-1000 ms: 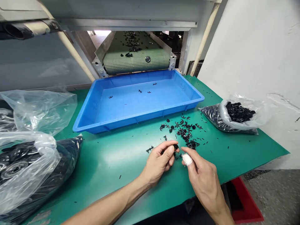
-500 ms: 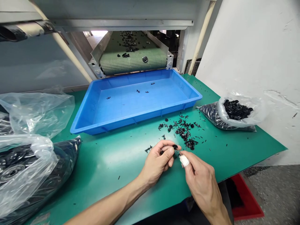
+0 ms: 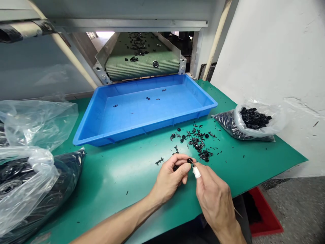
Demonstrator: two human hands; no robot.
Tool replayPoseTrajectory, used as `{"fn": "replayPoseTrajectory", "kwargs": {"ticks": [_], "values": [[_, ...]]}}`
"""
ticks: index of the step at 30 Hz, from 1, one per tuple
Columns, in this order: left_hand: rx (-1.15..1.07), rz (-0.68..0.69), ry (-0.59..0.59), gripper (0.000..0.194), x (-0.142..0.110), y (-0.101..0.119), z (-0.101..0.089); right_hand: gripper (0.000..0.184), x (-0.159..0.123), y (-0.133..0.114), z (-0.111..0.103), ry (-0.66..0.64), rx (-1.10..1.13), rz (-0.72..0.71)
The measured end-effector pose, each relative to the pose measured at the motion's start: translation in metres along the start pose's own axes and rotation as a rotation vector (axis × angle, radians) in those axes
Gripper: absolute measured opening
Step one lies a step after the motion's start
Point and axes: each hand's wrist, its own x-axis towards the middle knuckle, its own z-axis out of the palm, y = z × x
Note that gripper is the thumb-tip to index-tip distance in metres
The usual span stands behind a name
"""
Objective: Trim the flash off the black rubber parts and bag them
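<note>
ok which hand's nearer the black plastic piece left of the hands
Left hand: just right of the black plastic piece, not touching it. The right hand is farther right, past the left hand.

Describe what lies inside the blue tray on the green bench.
Four small black plastic pieces lie on the floor of the blue tray; its near wall hides the floor just behind it.

Black plastic clip, round head showing, pinched in fingertips of left hand; second dark piece partly hidden in same grip. Right hand close against clip, bandaged finger foremost. Loose heap of like clips and thin black stems on green bench just beyond both hands, not touching.
</note>
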Motion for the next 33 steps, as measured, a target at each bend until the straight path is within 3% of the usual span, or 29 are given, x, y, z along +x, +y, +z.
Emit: {"fn": "replayPoseTrajectory", "kwargs": {"ticks": [4,7,10,13,17,19,22,26,29,33], "values": [[-0.035,0.007,0.042,0.022,0.002,0.000,0.000,0.027,0.001,-0.004,0.002,0.000,0.054,0.030],[-0.014,0.030,0.044,0.023,0.003,0.000,0.000,0.023,0.008,-0.002,0.000,-0.155,0.230,0.169],[0.055,0.054,0.040,0.023,0.002,0.000,0.000,0.022,0.017,0.005,-0.003,-0.369,0.583,0.346],[0.156,0.089,0.063,0.023,0.001,0.000,0.002,0.028,0.021,0.010,-0.006,-0.412,0.788,0.465],[0.195,0.055,0.097,0.030,0.002,0.002,0.001,0.026,0.026,0.019,-0.013,-0.341,0.491,0.361],[0.153,0.005,0.099,0.033,0.003,0.003,0.000,0.025,0.032,0.026,-0.017,-0.245,0.312,0.304],[-0.021,-0.040,0.073,0.032,0.005,0.006,-0.002,0.024,0.048,0.036,-0.017,-0.104,0.098,0.217],[-0.281,-0.060,0.019,0.028,0.007,0.010,-0.005,0.028,0.069,0.039,-0.006,-0.128,-0.102,0.101],[-0.358,-0.094,-0.005,0.032,0.008,0.011,-0.006,0.024,0.073,0.035,-0.003,-0.131,-0.090,0.068],[-0.350,-0.135,-0.074,0.035,0.009,0.010,-0.006,0.021,0.062,0.023,-0.012,-0.143,0.184,0.030]]}}
